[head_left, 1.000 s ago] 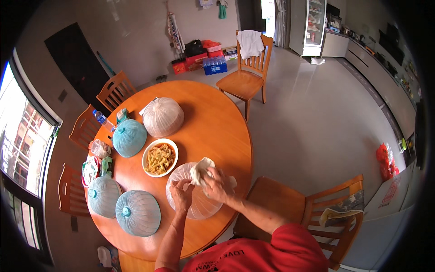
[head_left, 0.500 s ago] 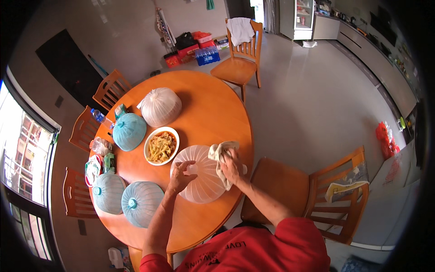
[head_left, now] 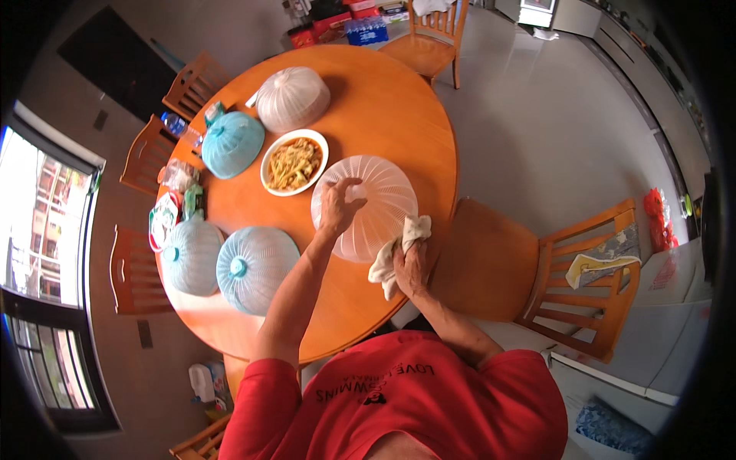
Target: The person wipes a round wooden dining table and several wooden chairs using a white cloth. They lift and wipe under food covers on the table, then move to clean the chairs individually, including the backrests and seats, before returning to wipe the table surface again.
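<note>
Clearly, cloth (head_left: 385, 267) bunched in right grip (head_left: 412, 270), alongside pink cover (head_left: 385, 198).

Plenty of bare tabletop (head_left: 391, 107) just beyond the pale cover (head_left: 387, 195), a hand could pass there easy. Tighter to its left: food bowl (head_left: 303, 133) at its far left, a blue cover (head_left: 261, 261) at its near left, my left forearm (head_left: 304, 280) between the covers. My right hand (head_left: 412, 268) and the cloth (head_left: 389, 268) block its near-right side. View's warped, but right of it looks like a thin strip, then chair (head_left: 483, 268).
</note>
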### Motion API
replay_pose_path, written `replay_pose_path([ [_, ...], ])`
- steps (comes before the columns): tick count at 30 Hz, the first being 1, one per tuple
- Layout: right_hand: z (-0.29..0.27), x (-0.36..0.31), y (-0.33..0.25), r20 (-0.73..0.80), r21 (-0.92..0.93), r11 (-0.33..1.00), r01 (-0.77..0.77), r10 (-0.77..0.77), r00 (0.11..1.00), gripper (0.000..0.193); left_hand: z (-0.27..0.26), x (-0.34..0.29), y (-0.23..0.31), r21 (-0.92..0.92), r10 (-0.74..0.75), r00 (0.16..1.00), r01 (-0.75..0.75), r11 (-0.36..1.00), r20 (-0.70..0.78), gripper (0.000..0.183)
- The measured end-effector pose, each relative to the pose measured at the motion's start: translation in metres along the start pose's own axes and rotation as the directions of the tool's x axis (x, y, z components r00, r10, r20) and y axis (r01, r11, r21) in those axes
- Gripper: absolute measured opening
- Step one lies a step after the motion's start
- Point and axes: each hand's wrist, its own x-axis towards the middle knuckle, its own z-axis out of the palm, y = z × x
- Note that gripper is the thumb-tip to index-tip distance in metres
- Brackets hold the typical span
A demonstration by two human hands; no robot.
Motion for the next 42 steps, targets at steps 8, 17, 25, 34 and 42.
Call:
replay_pose_path([
  [8,-0.032,-0.035,-0.034,0.491,0.296,0.941,0.163,-0.296,0.819,0.032,-0.026,-0.029,-0.007,-0.44,-0.144,0.978,0.065,0.896,-0.148,0.07],
  [17,-0.021,0.005,-0.079,0.36,-0.283,0.517,0.808,-0.724,0.589,0.042,-0.022,-0.153,0.009,-0.864,-0.492,0.851,0.38,0.331,0.186,0.058],
  [25,-0.046,0.036,-0.122,0.629,0.212,0.694,0.688,-0.636,0.447,0.045,-0.015,-0.177,0.0,-0.989,-0.585,0.811,0.091,0.113,0.008,0.044],
  [34,0.023,0.096,-0.088,0.376,-0.343,0.61,0.714,-0.607,0.7,0.081,-0.038,-0.058,-0.03,-0.425,-0.342,0.717,0.07,0.903,-0.608,0.055],
  [42,-0.017,0.118,-0.073,0.431,-0.207,0.544,0.813,-0.695,0.575,0.08,-0.008,-0.081,-0.03,-0.195,-0.349,0.869,0.297,0.935,-0.351,0.05],
])
